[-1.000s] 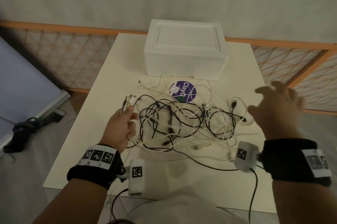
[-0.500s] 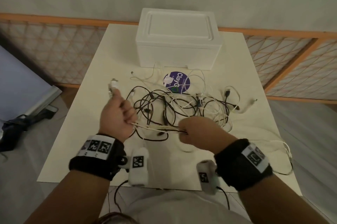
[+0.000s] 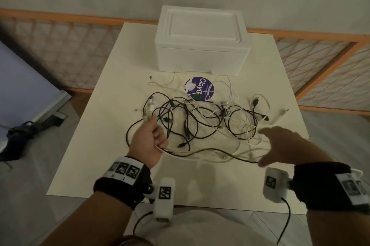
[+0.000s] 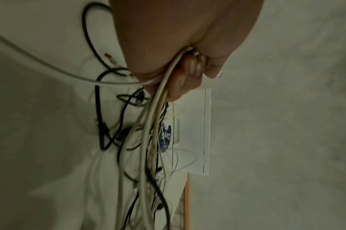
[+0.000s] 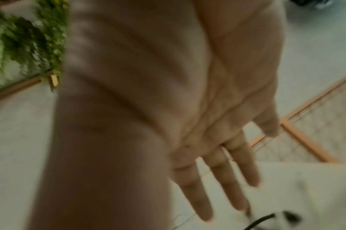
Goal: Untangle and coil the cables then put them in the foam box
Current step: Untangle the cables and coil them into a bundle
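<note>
Head camera looks down and forward over the white rectangular table (image 3: 112, 145), taking in the closed white foam box (image 3: 202, 45) at the far edge. Left wrist view sits tight against the palm, facing the same box (image 4: 193, 124), turned sideways. Right wrist view, blurred, looks along outstretched fingers (image 5: 223, 179) towards the orange-framed mesh fence (image 5: 306, 147).

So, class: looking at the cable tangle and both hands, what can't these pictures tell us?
- Foam box contents: head view, lid closed.
- How many white cables the left hand holds: its fingers cover the grip.
- Right hand: wrist view blurred; cable contact unclear.
- Which cable is which: tangle overlaps.
</note>
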`<state>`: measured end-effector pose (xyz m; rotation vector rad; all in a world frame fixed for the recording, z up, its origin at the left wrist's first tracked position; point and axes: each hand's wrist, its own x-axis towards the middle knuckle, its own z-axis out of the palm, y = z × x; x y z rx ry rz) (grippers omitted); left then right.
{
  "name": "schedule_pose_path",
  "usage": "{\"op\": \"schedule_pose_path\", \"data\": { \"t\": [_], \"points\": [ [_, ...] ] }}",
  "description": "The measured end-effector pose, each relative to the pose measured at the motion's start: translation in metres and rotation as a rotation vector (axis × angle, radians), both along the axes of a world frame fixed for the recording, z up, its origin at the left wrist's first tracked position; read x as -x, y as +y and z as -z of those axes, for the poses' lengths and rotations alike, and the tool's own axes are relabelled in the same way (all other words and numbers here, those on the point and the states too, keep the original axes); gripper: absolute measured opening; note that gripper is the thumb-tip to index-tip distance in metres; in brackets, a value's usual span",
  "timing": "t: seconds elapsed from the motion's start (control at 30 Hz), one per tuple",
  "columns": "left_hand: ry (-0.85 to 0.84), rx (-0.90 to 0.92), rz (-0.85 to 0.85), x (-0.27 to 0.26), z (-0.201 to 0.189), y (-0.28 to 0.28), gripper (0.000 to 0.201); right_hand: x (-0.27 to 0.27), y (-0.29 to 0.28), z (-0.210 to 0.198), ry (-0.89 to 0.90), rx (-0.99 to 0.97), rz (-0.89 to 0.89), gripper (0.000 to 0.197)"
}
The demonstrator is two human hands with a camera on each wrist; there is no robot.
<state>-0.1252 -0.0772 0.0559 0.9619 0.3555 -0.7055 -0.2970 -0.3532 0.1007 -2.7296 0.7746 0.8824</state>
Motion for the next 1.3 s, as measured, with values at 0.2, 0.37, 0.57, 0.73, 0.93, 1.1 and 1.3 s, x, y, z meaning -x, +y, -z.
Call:
{"op": "schedule_pose_path", "data": {
  "t": [0.2,0.37,0.57,0.73,0.93,1.1,1.3],
  "points": [
    [-0.029,0.053,0.251,0.028,-0.012,-0.033,0.044,-0.066,0.118,0.001,-0.4,-0.603,-0.12,0.083],
    [-0.306,-0.001,0.4,0.024,-0.009,-0.022,0.037,-0.081,0.136,0.017,-0.405,-0.839,0.064,0.024],
    [-0.505,-0.194,0.478,0.021,0.0,-0.015,0.021,-0.081,0.135,0.019,-0.392,-0.675,-0.106,0.02],
    [-0.083,0.023,0.116,0.021,-0.006,-0.016,0.033,-0.069,0.129,0.02,-0.363,-0.536,-0.259,0.024],
    [0.139,0.009,-0.298,-0.009,0.022,0.027,0.037,-0.006,0.059,0.027,-0.257,-0.362,0.039,0.06],
    [0.17,-0.04,-0.156,0.007,0.036,0.023,0.03,0.034,0.007,0.04,-0.104,-0.015,0.121,0.071],
    [0.144,0.044,0.202,0.051,0.021,-0.026,0.025,0.005,0.018,0.024,-0.46,-0.084,0.078,0.018]
  ]
}}
